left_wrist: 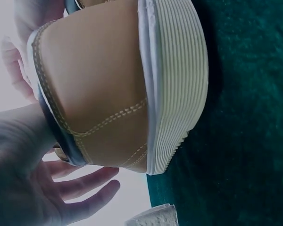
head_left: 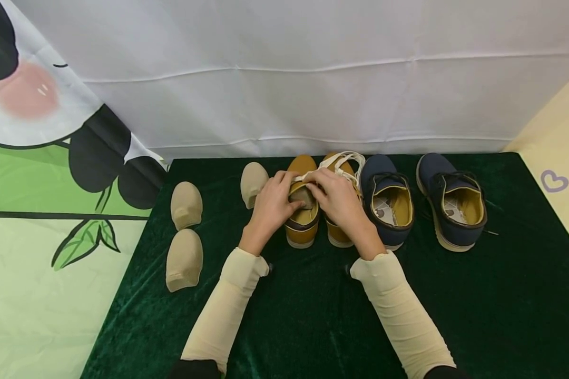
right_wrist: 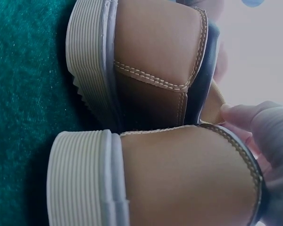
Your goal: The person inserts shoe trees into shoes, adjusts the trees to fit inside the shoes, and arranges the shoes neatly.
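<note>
The left tan shoe (head_left: 301, 238) stands between both hands, heel toward me, with a beige shoe form (head_left: 304, 197) partly visible in its opening. My left hand (head_left: 274, 202) grips the shoe's left side at the collar, thumb by the opening; its other fingers (left_wrist: 92, 183) spread loosely. From the right, my right hand (head_left: 339, 197) reaches over the second tan shoe (right_wrist: 188, 174) and pinches the first one's yellowish tongue (right_wrist: 212, 104) near the thumb. White laces (head_left: 353, 156) lie loose over the toes.
Two beige shoe forms (head_left: 186, 204) (head_left: 185, 261) lie at the left, and another (head_left: 253, 181) sits beside my left hand. A pair of navy shoes (head_left: 390, 231) (head_left: 457, 236) stands at the right on the dark green cloth (head_left: 284, 326). White fabric (head_left: 313, 105) hangs behind.
</note>
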A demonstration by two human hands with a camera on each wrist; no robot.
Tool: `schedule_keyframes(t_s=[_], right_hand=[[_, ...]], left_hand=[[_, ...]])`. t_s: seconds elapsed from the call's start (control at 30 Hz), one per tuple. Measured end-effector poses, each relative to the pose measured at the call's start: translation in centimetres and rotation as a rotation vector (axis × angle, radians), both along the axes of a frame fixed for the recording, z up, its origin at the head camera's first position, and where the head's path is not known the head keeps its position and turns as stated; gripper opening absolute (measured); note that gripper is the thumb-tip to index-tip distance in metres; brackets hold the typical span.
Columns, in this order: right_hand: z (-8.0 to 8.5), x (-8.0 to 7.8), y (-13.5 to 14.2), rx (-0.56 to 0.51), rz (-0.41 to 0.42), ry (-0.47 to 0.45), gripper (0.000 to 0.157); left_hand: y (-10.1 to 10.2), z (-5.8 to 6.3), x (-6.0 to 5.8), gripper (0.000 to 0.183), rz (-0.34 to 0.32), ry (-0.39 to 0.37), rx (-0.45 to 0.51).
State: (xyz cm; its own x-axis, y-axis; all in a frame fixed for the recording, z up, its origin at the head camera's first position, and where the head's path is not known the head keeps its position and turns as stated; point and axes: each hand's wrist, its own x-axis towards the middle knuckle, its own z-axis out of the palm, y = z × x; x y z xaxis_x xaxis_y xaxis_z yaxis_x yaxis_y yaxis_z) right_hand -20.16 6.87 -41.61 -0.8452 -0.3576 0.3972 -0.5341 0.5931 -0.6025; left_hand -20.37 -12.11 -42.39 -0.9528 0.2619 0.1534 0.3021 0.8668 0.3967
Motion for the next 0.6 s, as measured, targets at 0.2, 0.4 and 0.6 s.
schedule_keyframes(t_s=[0.2,0.4,0.6], right_hand=[[0.2,0.1,0.0,0.026,0.009,-0.008,0.017],[0.5,0.1,0.1,0.125,-0.009,0.016,0.033],[0.5,-0.2,-0.1,0.285,-0.022,-0.035,0.06]], left_hand=[[-0.2,-0.1,-0.3,0.063,0.005,-0.013,0.019],[-0.9,0.1,-0.4,0.062,-0.036,-0.091,0.113],[-1.7,0.2,-0.8,0.063,-0.081,-0.186,0.161]])
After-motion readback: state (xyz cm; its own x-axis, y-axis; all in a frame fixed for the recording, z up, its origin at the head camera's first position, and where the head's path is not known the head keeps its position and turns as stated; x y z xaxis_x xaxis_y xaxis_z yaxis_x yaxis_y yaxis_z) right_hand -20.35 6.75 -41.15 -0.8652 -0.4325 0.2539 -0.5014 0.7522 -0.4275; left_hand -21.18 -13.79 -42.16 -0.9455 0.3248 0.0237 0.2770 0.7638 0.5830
